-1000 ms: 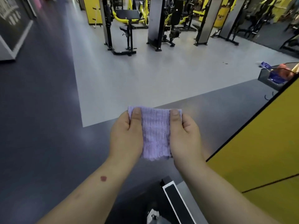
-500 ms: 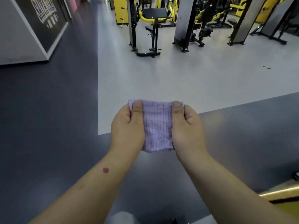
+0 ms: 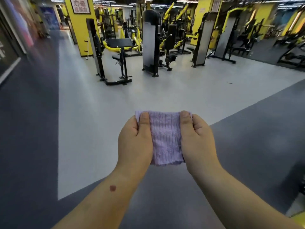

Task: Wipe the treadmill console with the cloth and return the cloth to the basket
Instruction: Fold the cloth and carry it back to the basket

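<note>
A folded lilac ribbed cloth (image 3: pixel 165 138) is held flat between both hands in front of me, above the dark floor. My left hand (image 3: pixel 134 142) grips its left edge, thumb on top. My right hand (image 3: pixel 197 139) grips its right edge, thumb on top as well. No treadmill console or basket shows in this view.
Light grey floor (image 3: pixel 165 95) stretches ahead, bordered by dark grey floor (image 3: pixel 28 129) on the left and right. Black and yellow gym machines (image 3: pixel 115 52) stand in a row at the back. A yellow pillar (image 3: pixel 80 25) rises behind them. A dark shape (image 3: pixel 297 179) sits at the right edge.
The view has lifted and swung left: the yellow panel, the basket and the dark equipment below have left the frame. Both hands keep the same hold on the cloth.
</note>
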{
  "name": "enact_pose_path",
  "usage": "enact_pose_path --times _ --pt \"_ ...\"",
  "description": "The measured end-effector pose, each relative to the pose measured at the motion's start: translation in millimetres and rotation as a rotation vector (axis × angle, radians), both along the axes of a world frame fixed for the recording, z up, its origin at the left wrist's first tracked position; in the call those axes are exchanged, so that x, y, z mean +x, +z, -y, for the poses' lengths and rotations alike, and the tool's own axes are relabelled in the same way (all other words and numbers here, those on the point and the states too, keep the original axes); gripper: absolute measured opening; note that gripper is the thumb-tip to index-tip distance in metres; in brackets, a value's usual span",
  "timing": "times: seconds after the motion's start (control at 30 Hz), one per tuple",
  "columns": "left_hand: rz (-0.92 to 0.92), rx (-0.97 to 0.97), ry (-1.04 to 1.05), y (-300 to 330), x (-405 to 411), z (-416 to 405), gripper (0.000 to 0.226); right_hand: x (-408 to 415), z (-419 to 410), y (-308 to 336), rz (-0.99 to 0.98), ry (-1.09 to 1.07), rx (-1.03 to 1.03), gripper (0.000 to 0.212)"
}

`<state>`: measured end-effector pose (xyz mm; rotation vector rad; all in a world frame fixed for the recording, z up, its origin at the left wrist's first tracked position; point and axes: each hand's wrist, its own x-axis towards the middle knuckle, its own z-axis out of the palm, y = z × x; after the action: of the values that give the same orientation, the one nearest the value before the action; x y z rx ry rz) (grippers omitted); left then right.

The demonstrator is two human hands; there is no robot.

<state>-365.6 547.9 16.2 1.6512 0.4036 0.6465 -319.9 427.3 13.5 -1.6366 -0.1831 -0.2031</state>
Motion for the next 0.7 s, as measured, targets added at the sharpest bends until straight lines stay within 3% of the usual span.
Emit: enact_pose_path --times 0.1,0.2,0.4,0.7 --pt "0.029 0.042 -0.067 -60 65 -27 0.039 47 -25 -63 -0.041 -0.071 0.003 0.044" --pt "-0.042 -0.01 -0.08 -91 115 -35 0.037 91 -29 -82 -0.091 -0.114 -0.076 0.047" --pt "-0.037 0.026 -0.182 -82 241 -26 0.037 204 -16 -71 -0.009 -0.244 -0.124 0.042" --pt "-0.02 0.086 -0.42 -97 436 52 0.034 363 60 -92 -0.068 -0.498 -0.087 0.045"
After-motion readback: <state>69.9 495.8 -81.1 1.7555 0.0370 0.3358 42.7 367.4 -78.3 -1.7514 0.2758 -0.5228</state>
